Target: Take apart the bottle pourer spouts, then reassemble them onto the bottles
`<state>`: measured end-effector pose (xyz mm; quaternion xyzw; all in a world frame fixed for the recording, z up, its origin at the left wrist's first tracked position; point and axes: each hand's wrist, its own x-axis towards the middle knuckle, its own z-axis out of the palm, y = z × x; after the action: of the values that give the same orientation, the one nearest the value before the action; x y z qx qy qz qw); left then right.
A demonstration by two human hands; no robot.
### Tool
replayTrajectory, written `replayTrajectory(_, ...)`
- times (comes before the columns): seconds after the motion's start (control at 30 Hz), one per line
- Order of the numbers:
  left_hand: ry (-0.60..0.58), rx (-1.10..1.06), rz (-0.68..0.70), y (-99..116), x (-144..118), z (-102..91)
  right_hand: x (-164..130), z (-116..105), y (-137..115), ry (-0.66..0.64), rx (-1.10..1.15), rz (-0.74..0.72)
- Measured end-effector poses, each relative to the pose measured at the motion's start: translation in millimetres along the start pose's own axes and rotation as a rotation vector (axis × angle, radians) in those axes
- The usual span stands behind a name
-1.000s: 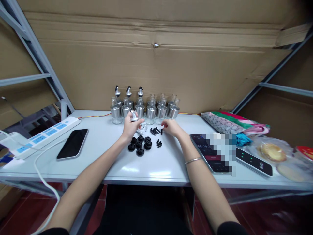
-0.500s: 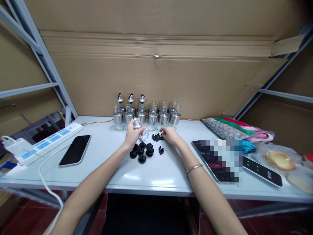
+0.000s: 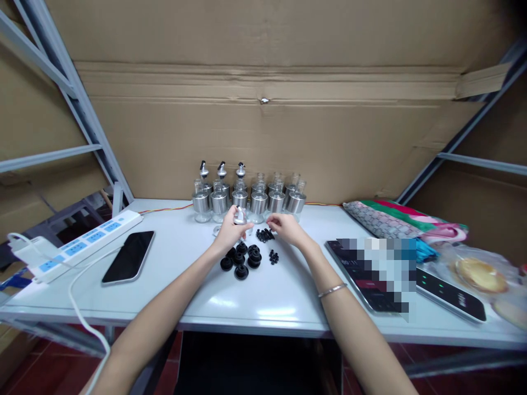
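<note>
My left hand [image 3: 230, 233] holds a small silver pourer cap [image 3: 239, 216] above the white table [image 3: 173, 280]. Beside it my right hand [image 3: 286, 227] pinches something small and dark over a pile of short black stoppers [image 3: 264, 235]; the piece is too small to name. Several black rubber plugs [image 3: 241, 259] lie just in front of my left hand, with tiny black bits [image 3: 273, 256] to their right. A row of glass and steel bottles [image 3: 251, 200] stands behind both hands; three on the left carry pourer tops.
A black phone [image 3: 128, 257] and a white power strip [image 3: 78, 244] with its cable lie at the left. At the right are a dark tablet [image 3: 354, 269], a black device [image 3: 450, 293], folded cloth [image 3: 395, 216] and bagged food [image 3: 480, 274]. Cardboard backs the table.
My two hands have drawn closer together over the small black parts, the left still holding the silver cap. The camera has tilted slightly upward, so the table sits lower in view.
</note>
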<state>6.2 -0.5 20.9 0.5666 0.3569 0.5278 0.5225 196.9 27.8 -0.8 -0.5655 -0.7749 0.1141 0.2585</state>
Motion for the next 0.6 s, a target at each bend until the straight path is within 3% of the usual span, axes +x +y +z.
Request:
replayTrajectory(0.17, -0.065, 0.084, -0.002, -3.8, -2.9, 2.2, -0.6, 2.4, 3.8, -0.096, -0.079, 0.038)
replayTrajectory(0.6, -0.127, 0.143, -0.018, -4.2, -4.7, 2.6, -1.9, 2.2, 2.4, -0.106, -0.103, 0.026)
